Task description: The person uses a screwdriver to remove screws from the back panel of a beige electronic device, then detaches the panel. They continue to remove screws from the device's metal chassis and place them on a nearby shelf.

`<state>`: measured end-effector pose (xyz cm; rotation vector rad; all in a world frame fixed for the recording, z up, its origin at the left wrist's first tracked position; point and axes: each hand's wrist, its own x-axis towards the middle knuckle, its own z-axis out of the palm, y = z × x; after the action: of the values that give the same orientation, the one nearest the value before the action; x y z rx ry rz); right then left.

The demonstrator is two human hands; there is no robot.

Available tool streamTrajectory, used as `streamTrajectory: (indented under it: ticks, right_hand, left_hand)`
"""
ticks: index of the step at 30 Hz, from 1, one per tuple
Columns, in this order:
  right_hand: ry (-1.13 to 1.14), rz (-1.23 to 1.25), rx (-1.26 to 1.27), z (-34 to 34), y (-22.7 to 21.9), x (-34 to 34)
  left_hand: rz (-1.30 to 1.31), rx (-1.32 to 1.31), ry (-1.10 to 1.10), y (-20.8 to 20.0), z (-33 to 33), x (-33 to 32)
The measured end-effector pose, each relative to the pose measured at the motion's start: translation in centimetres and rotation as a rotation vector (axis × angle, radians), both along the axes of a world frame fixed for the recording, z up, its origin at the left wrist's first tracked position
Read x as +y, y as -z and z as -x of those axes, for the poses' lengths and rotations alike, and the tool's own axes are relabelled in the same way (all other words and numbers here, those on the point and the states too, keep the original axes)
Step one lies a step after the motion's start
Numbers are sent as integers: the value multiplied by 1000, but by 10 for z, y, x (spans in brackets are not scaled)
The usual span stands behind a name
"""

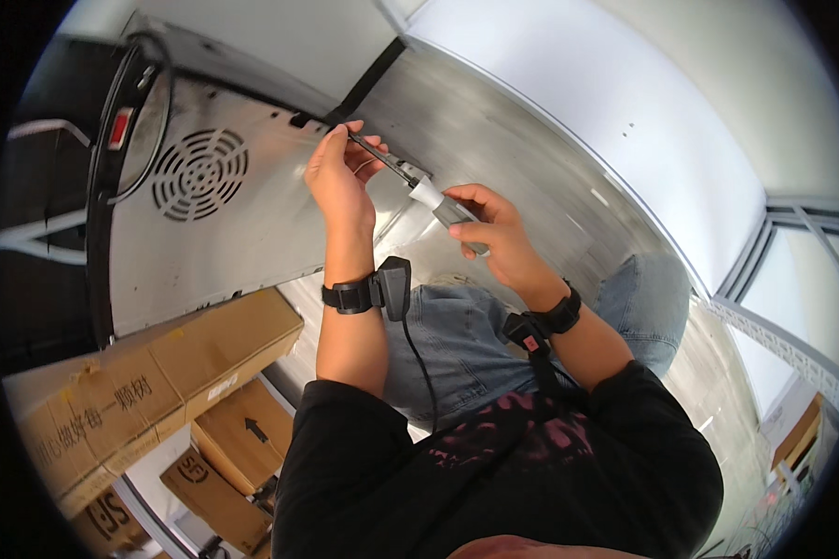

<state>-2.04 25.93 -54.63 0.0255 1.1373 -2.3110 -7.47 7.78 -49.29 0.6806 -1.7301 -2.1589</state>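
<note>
Screwdriver (426,193) with a grey handle sits in the closed fingers of the right hand (496,233), its shaft reaching the left hand's (340,186) curled fingers, whose grip I cannot tell; light, aligned guidance there probably steadies it.

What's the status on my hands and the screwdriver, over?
Right hand gripping grey screwdriver. Left hand at its far end. Possible snag: black cable off left wrist.

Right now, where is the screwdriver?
In the head view's upper middle: the screwdriver is in the right hand, its shaft reaching up-left to the left hand.
</note>
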Motion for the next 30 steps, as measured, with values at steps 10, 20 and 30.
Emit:
streamTrajectory:
  ticks: [10,20,30]
  right_hand:
    - [418,-129,-121,-1,40,114]
    - [816,-451,-387,-58,113,203]
    - [1034,-453,-494,-97,133,206]
  left_hand:
    - [-4,-102,495,69,69,127]
    - [467,-193,848,236,130,286]
    - [995,-30,840,307,141,354]
